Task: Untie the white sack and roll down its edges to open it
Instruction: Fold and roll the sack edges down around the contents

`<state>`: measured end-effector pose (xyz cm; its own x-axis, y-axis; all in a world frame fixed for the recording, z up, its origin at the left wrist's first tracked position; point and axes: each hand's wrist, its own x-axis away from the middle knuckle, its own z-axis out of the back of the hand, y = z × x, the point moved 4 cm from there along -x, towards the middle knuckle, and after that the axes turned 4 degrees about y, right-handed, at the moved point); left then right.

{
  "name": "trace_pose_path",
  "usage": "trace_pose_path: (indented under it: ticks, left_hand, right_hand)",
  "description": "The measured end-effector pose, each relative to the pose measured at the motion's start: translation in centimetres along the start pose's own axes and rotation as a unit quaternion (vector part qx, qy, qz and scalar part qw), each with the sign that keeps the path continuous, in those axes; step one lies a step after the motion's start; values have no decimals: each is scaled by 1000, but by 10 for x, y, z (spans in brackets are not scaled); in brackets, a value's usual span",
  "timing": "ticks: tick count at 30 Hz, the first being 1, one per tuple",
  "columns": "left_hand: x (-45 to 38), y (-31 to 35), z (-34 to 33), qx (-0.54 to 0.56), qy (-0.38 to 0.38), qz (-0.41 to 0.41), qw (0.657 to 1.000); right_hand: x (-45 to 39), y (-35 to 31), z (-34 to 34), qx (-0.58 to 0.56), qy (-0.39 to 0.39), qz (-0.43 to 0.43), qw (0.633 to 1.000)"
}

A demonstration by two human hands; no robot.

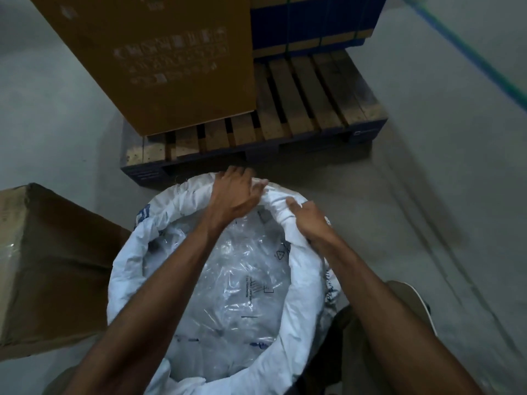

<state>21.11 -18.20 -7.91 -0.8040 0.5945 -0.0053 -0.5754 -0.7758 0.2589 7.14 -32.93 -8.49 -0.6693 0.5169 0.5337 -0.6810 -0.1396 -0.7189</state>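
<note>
**Open white sack on warehouse floor, both hands at far rim**

Head view.
- Forearms: two bare, entering from the bottom edge and reaching forward over the sack mouth.
- White sack (302,309): stands on the grey concrete floor (427,209) directly below the camera. Mouth open; edge rolled into a thick cuff all the way round. Blue print shows on the outer cloth at left.
- Clear plastic liner (233,280): crumpled, fills the inside of the sack, printed with small dark marks.
- Left hand (233,195): lies over the far rim of the cuff, fingers curled down over the cloth, gripping it.
- Right hand (308,220): just beside the left, on the far-right rim, fingers closed round a bunched fold of the cuff.
- Cardboard box (51,266): left of the sack, touching it, taped.
- Wooden pallet (299,109): beyond the sack, near it, blue-edged.
- Tall brown carton (159,61): stands on the pallet's left part, with blue-banded cartons (313,24) behind.
</note>
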Motion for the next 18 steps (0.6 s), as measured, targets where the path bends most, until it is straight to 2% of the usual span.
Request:
trace_pose_path:
  ticks: [3, 5, 7, 9, 11, 12, 15, 18]
  left_hand:
    - [15, 29, -8, 95, -41, -91, 991]
    - [15, 36, -16, 95, -35, -95, 990]
    - [9, 39, -25, 22, -41, -69, 997]
    - [4, 44, -33, -51, -84, -32, 995]
    - [-4, 50, -37, -73, -118, 9, 990]
    - [-9, 52, -37, -72, -131, 27, 988]
    - [-17, 53, -39, -62, -163, 41, 984]
    - [-12, 54, -30, -21, -128, -25, 991]
  right_hand:
    - [-10, 10, -4, -167, -117, -75, 976]
    - [-8, 14, -4, -221, -152, -97, 959]
    - [-4, 18, -5, -156, -130, -87, 975]
    - [11, 22, 1, 11, -70, -33, 997]
    - [26, 35, 8, 175, 22, 40, 984]
    - [35, 40, 12, 207, 53, 41, 976]
    - [41, 48, 13, 177, 53, -10, 983]
    - [32, 46, 12, 27, 47, -11, 998]
